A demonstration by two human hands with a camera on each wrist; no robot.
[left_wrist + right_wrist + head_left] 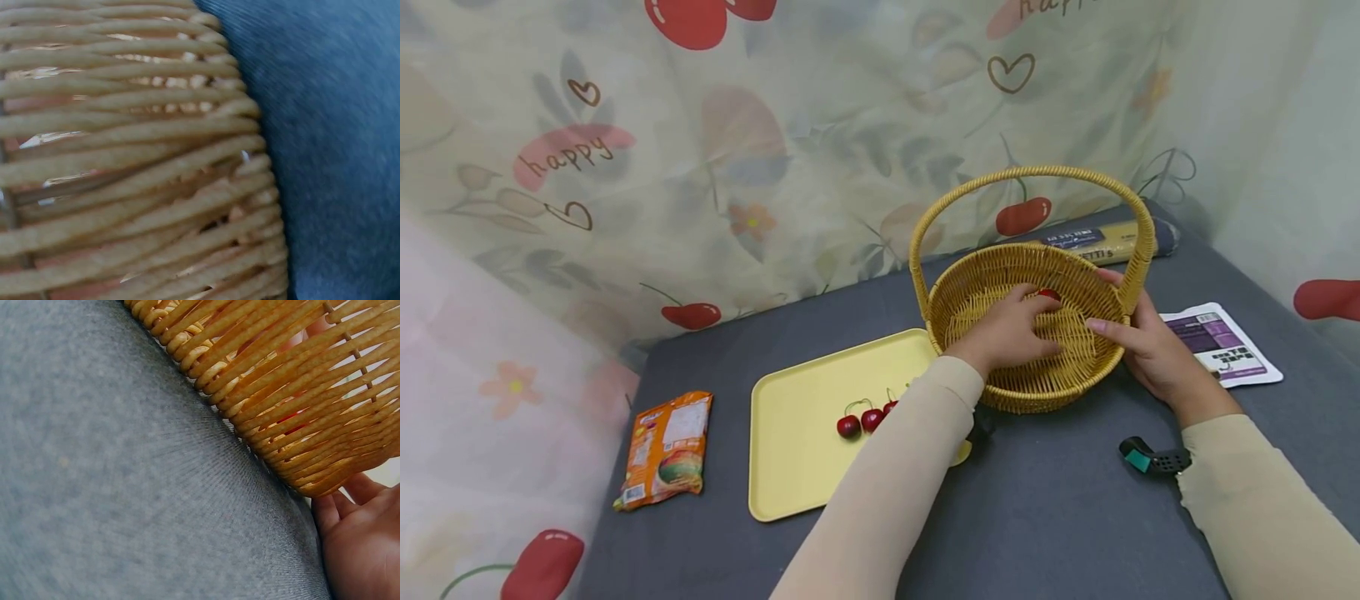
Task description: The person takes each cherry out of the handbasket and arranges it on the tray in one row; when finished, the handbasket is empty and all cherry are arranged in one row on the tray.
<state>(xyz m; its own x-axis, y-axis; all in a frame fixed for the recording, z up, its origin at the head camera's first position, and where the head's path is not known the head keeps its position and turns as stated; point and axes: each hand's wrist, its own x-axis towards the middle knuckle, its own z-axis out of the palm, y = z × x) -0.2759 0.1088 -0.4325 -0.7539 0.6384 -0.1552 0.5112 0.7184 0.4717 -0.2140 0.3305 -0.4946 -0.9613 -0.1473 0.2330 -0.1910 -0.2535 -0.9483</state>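
A wicker basket [1037, 400] with a tall arched handle stands on the grey table, its opening tipped towards me. Inside it is my left hand [1011, 329], palm down, thumb spread away from the fingers. Just beyond those fingers shows a small red, shiny thing [1048, 293], mostly hidden. My right hand [1157, 354] grips the basket's right side near the handle's foot, thumb over the rim and fingers behind. In the left wrist view, woven basket wall [137, 144] fills most of the picture. The right wrist view shows the right hand [365, 544] against the wicker [294, 394].
Left of the basket lies a yellow tray [790, 450] with several dark red cherries [872, 419], partly covered by my left sleeve. An orange packet [668, 450] is farther left. Behind the basket lies a spaghetti pack [1105, 242]; a white and purple pouch [1232, 346] is at right.
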